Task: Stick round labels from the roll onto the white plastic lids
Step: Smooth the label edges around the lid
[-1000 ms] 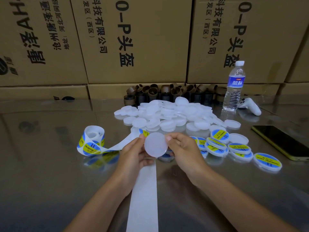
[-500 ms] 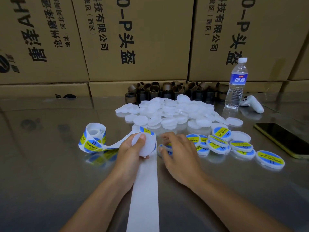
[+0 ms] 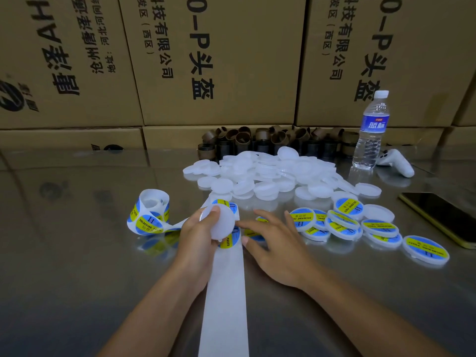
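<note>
Left hand point(image 3: 198, 235) grips one blank lid point(image 3: 221, 224), fingers curled round its rim and thumb on its face. It holds the lid tilted just above the backing strip point(image 3: 226, 292), probably to keep it close to the next label point(image 3: 230, 242), which peeks out below.

Right hand point(image 3: 273, 243): fingers spread and holding nothing visible. The index tip reaches to the strip's edge beside that label, likely to lift it.

The label roll point(image 3: 150, 212) lies left on the bench point(image 3: 77, 253), its strip fed toward the person.

Unlabelled lids point(image 3: 270, 171) are heaped behind and labelled lids point(image 3: 342, 222) are set apart to the right, which keeps done from undone.

Containers: the water bottle point(image 3: 371, 130) is capped, with clear liquid inside. The cartons point(image 3: 219, 60) are closed, contents unseen.
</note>
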Demonstrator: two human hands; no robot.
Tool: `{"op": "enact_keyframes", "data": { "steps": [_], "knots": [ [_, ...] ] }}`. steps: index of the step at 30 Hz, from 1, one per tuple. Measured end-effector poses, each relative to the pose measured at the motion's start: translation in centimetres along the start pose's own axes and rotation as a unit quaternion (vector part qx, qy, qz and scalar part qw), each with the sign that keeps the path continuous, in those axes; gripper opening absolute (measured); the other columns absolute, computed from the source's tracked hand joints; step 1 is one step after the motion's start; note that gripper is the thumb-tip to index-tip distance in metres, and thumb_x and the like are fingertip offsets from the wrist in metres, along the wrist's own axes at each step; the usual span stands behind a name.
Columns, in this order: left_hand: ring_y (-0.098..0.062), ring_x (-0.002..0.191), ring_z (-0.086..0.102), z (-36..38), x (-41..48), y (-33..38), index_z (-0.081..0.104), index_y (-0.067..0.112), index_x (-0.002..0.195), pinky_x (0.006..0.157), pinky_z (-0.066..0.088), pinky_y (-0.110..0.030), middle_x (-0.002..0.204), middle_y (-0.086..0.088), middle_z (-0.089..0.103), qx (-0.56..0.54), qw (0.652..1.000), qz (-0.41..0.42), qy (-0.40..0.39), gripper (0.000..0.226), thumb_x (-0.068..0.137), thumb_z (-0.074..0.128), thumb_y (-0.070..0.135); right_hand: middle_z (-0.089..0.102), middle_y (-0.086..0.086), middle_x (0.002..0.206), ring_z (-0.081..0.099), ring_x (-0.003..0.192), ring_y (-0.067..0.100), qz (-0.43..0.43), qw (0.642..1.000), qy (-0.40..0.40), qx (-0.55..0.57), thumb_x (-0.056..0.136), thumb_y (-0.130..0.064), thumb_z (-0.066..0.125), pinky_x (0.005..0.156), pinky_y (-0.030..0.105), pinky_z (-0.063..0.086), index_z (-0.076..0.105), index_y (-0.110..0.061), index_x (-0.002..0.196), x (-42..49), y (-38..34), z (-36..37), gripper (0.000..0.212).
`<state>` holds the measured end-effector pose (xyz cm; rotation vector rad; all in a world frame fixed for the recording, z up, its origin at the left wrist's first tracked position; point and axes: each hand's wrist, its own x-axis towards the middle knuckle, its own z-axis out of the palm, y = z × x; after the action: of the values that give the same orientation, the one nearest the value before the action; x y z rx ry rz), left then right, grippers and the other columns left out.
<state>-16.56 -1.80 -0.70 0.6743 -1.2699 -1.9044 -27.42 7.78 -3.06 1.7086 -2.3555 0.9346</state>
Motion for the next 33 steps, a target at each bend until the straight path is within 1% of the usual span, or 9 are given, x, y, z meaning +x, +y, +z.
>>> {"op": "enact_keyframes", "data": {
  "steps": [8, 13, 15, 18, 21, 23, 25, 29, 33],
  "knots": [
    [-0.029, 0.100, 0.060, 0.0, -0.3, 0.1, 0.057, -0.005, 0.121, 0.094, 0.045, -0.040, 0.115, -0.023, 0.063, 0.010, 1.000, -0.005, -0.018, 0.031, 0.098, 0.047, 0.015, 0.036, -0.015, 0.148, 0.007, 0.140, -0.008, 0.024, 0.997, -0.041, 0.065, 0.093, -0.030, 0.051, 0.114, 0.038, -0.011, 0.049, -0.047, 0.128, 0.1, 0.3, 0.0, 0.039],
    [-0.031, 0.102, 0.057, 0.2, -0.4, 0.1, 0.056, -0.006, 0.122, 0.099, 0.042, -0.048, 0.117, -0.029, 0.061, 0.000, 0.997, -0.023, -0.067, 0.033, 0.099, 0.045, 0.014, 0.057, -0.031, 0.121, 0.016, 0.139, -0.007, -0.007, 0.977, -0.061, 0.206, 0.089, -0.014, 0.059, 0.113, 0.027, 0.015, 0.061, -0.050, 0.107, 0.2, 0.1, -0.9, 0.041],
    [-0.031, 0.095, 0.059, 0.1, -0.3, 0.0, 0.055, -0.009, 0.120, 0.091, 0.046, -0.046, 0.106, -0.029, 0.062, -0.001, 0.997, -0.020, -0.075, 0.033, 0.098, 0.045, 0.014, 0.061, -0.026, 0.119, 0.018, 0.138, -0.008, 0.001, 0.967, -0.062, 0.245, 0.090, -0.013, 0.060, 0.112, 0.022, 0.024, 0.066, -0.040, 0.107, 0.2, -0.1, -1.0, 0.033],
    [-0.020, 0.074, 0.064, -0.1, -0.2, 0.1, 0.055, -0.010, 0.112, 0.065, 0.053, -0.028, 0.087, -0.017, 0.066, 0.005, 0.997, -0.002, -0.078, 0.029, 0.098, 0.045, 0.014, 0.059, -0.024, 0.122, 0.024, 0.134, -0.009, 0.024, 0.960, -0.050, 0.274, 0.090, -0.013, 0.061, 0.095, 0.001, 0.029, 0.066, -0.037, 0.108, 0.2, -0.5, -1.3, 0.031],
    [-0.036, 0.106, 0.063, -0.2, 0.1, 0.2, 0.054, -0.010, 0.120, 0.095, 0.050, -0.044, 0.116, -0.027, 0.064, -0.002, 0.999, 0.015, -0.041, 0.032, 0.098, 0.046, 0.013, 0.055, -0.014, 0.129, 0.036, 0.128, -0.008, 0.087, 0.956, 0.026, 0.281, 0.087, -0.017, 0.065, 0.100, 0.010, 0.031, 0.067, -0.032, 0.113, 0.4, -0.3, -1.7, 0.030],
    [-0.037, 0.110, 0.061, -0.1, 0.2, 0.2, 0.055, -0.007, 0.118, 0.104, 0.043, -0.050, 0.115, -0.026, 0.064, -0.011, 1.000, 0.024, -0.016, 0.028, 0.098, 0.047, 0.012, 0.064, -0.027, 0.108, 0.048, 0.116, -0.010, 0.110, 0.933, 0.082, 0.333, 0.085, -0.018, 0.068, 0.095, 0.008, 0.037, 0.069, -0.033, 0.102, 0.4, -0.2, -1.9, 0.023],
    [-0.031, 0.097, 0.063, -0.2, 0.3, 0.0, 0.057, -0.001, 0.112, 0.097, 0.048, -0.046, 0.105, -0.020, 0.065, -0.010, 1.000, 0.027, 0.005, 0.021, 0.097, 0.049, 0.012, 0.068, -0.027, 0.097, 0.057, 0.105, -0.008, 0.135, 0.905, 0.117, 0.386, 0.082, -0.018, 0.071, 0.089, 0.010, 0.043, 0.071, -0.037, 0.091, 0.5, -0.1, -2.2, 0.021],
    [-0.011, 0.072, 0.065, -0.5, 0.8, -0.4, 0.059, 0.014, 0.101, 0.059, 0.054, -0.019, 0.090, -0.004, 0.065, -0.002, 0.999, 0.033, 0.020, 0.010, 0.096, 0.051, 0.009, 0.071, -0.015, 0.097, 0.062, 0.099, 0.000, 0.161, 0.887, 0.139, 0.409, 0.082, -0.009, 0.071, 0.081, 0.012, 0.048, 0.072, -0.035, 0.083, 0.7, 0.2, -2.1, 0.026],
    [-0.021, 0.087, 0.060, -0.5, 0.7, -0.4, 0.063, 0.018, 0.098, 0.071, 0.052, -0.024, 0.100, -0.009, 0.063, 0.014, 0.999, 0.040, 0.009, 0.018, 0.097, 0.050, 0.006, 0.071, -0.013, 0.074, 0.064, 0.073, 0.003, 0.179, 0.868, 0.155, 0.437, 0.081, 0.000, 0.068, 0.060, 0.017, 0.051, 0.070, -0.026, 0.071, 0.8, 0.2, -2.1, 0.028]
  ]
}}
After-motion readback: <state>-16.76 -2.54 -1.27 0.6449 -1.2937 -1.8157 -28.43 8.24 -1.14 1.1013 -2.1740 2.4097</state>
